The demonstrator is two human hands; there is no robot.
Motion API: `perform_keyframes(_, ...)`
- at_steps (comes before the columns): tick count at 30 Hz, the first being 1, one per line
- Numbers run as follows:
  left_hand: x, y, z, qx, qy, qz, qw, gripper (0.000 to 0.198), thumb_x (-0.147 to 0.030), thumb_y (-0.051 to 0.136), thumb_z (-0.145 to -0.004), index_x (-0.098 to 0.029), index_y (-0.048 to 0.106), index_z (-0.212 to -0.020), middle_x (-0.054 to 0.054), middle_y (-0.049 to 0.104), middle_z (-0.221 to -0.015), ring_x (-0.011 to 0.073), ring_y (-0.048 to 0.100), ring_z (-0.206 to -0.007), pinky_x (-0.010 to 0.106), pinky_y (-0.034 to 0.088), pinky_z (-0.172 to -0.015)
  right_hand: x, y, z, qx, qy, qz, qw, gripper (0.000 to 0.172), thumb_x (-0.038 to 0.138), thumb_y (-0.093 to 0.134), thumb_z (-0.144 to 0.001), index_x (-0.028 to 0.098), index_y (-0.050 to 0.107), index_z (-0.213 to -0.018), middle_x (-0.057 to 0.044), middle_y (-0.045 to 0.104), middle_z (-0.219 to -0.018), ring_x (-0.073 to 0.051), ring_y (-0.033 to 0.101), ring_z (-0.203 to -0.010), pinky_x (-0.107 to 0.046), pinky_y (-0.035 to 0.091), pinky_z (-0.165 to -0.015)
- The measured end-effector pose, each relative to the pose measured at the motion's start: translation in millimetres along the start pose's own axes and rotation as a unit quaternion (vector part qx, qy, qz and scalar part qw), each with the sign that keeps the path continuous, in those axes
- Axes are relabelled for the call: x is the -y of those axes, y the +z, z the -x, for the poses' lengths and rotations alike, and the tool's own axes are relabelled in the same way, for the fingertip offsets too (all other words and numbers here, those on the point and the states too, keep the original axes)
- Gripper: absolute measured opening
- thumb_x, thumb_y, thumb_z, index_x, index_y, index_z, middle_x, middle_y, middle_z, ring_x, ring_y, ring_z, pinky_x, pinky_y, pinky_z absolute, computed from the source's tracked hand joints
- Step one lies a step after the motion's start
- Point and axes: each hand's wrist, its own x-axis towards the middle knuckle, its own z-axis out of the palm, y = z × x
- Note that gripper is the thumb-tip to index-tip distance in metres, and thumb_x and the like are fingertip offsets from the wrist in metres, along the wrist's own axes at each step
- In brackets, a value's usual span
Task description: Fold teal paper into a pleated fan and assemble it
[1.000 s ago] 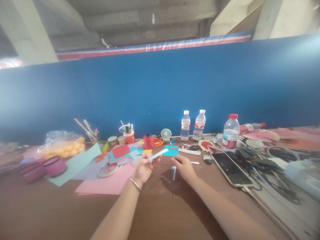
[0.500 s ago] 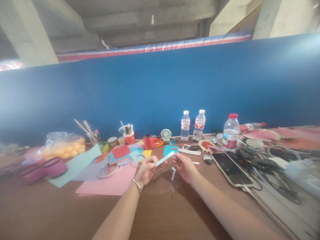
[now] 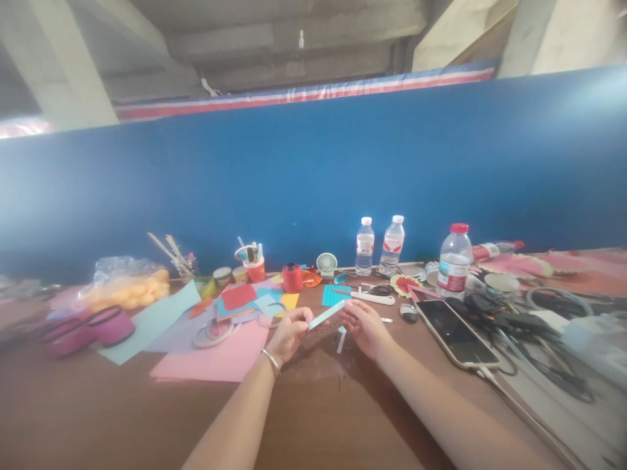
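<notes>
Between my hands, a narrow strip of pale blue-green paper [image 3: 327,314] slants up to the right above the brown table. My left hand [image 3: 290,334], with a silver bangle at the wrist, pinches its lower left end between thumb and fingers. At the upper right end, the curled fingers of my right hand [image 3: 363,328] close on the strip. Below lies a small white paper scrap [image 3: 341,341]. Just beyond my hands are a bright blue paper piece [image 3: 335,295] and a white-handled tool [image 3: 372,298].
Pink paper sheets [image 3: 208,358] and coloured squares lie left of my hands, with a red roll [image 3: 292,279] behind them. On the right are a phone [image 3: 458,334], tangled black cables [image 3: 526,326] and a red-capped bottle [image 3: 453,264]. A blue partition [image 3: 304,176] stands behind.
The paper strip has shifted slightly right and down. My right fingers have come onto its upper end, while my left hand keeps its pinch on the other.
</notes>
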Motion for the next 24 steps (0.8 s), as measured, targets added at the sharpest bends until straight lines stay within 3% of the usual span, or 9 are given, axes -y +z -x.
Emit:
perform_keyframes(15,-6.2,4.2,0.9,0.002,-0.004,-0.116,0.993,0.003,-0.015,0.053,-0.057,-0.014,0.05,-0.056,-0.001,0.052,-0.056,0.0183,0.056,-0.069,0.025,0.035,-0.065,-0.6,-4.1,-2.6,-0.028,-0.054,0.034,0.998,0.018,0.026,0.068,-0.056,0.018,0.058,-0.069,0.002,0.056,-0.063,-0.009,0.053,-0.058,-0.019,0.043,-0.052)
perform_keyframes(20,-8.7,-10.9,-1.9,0.004,-0.034,-0.2,0.979,0.007,-0.016,0.049,-0.059,-0.014,0.055,-0.055,0.001,0.054,-0.055,0.0155,0.053,-0.061,0.023,0.035,-0.058,3.4,-3.4,-1.4,-0.051,-0.108,0.077,0.99,0.022,0.027,0.068,-0.055,0.019,0.057,-0.072,0.002,0.056,-0.066,-0.01,0.052,-0.058,-0.021,0.043,-0.053)
perform_keyframes(24,-10.0,-19.0,-6.8,-0.086,-0.015,-0.244,0.966,0.018,-0.021,0.044,-0.068,-0.016,0.059,-0.06,0.001,0.057,-0.056,0.013,0.05,-0.054,0.022,0.035,-0.052,5.8,4.4,4.0,-0.02,-0.149,0.145,0.978,0.021,0.027,0.067,-0.056,0.02,0.058,-0.074,0.003,0.055,-0.064,-0.01,0.05,-0.056,-0.022,0.043,-0.054)
